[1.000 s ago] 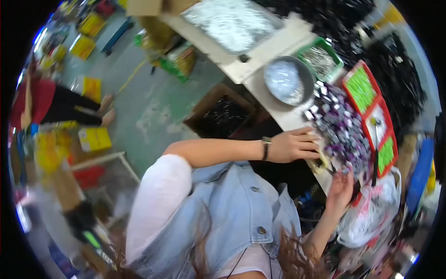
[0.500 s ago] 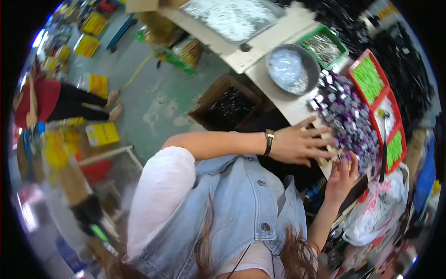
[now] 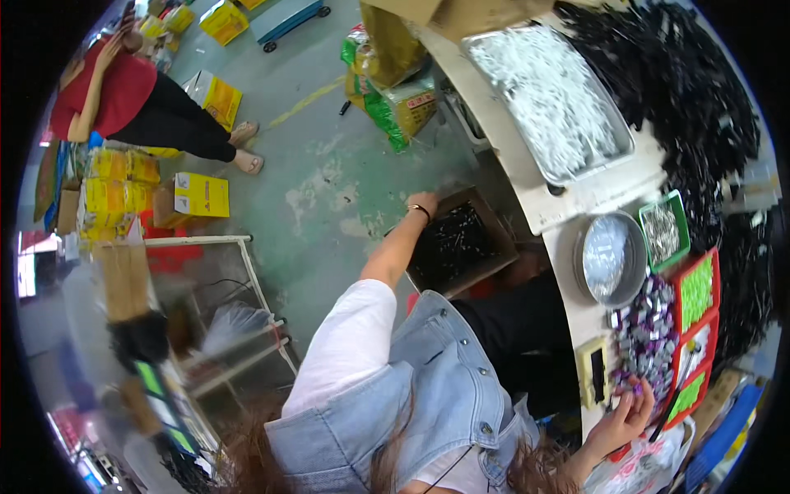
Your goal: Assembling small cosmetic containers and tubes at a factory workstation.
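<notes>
My left arm stretches out to a cardboard box [image 3: 485, 276] holding many small black pieces. At the box's far left rim, my left hand [image 3: 424, 202] is closed; its fingers are too hidden to show what they hold. My right hand [image 3: 627, 416] is at the near end of the table, fingers bent and thumb close to them, with a small purple piece [image 3: 636, 390] at the fingertips. Just beyond it lies a heap of shiny silver-and-purple pieces [image 3: 646, 333]. Left of that heap is a cream block with a black slot [image 3: 592, 372].
A red divided tray [image 3: 714, 317] holds green and white bits. Beyond stand a round metal pan [image 3: 580, 263], a green basket [image 3: 679, 210] of metal parts and a metal tray [image 3: 632, 152] of white strips. Black strips [image 3: 699, 107] lie heaped behind. Another person [image 3: 115, 90] stands far left.
My left hand has left the table beside my right hand and swung out left to the cardboard box. The cream block is now uncovered. My right hand stays by the heap; the view has shifted.
</notes>
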Tool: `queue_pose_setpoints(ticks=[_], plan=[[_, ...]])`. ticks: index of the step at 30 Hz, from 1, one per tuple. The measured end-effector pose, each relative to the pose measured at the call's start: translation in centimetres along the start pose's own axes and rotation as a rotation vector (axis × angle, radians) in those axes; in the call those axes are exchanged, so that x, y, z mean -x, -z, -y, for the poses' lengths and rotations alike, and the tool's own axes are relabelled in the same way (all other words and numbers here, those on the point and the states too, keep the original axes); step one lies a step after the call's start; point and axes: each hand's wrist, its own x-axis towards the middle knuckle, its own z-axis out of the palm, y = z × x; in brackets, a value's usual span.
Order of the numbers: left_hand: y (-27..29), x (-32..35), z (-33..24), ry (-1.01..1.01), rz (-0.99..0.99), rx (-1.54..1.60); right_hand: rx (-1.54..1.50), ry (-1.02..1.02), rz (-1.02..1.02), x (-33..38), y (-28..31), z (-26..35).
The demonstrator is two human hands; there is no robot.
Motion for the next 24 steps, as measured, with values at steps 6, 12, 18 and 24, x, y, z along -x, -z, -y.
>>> queue_pose_setpoints(ticks=[6,12,18,24], plan=[[3.7,-1.4,0.3,-0.126,0.019,-0.048,0.258,-0.075,-0.031,0.4,1.1,0.8],[7.3,-4.9,1.3,-0.153,-0.059,-0.141,0.3,-0.141,-0.1,-1.0,2.4,0.2],[10.1,-6.9,2.8,-0.005,-0.063,-0.007,0.224,-0.162,-0.258,-1.1,1.1,0.5],[13.5,-1.3,5.5,0.129,-0.434,0.28,0.324,-0.179,-0.326,0.8,3.5,0.5]])
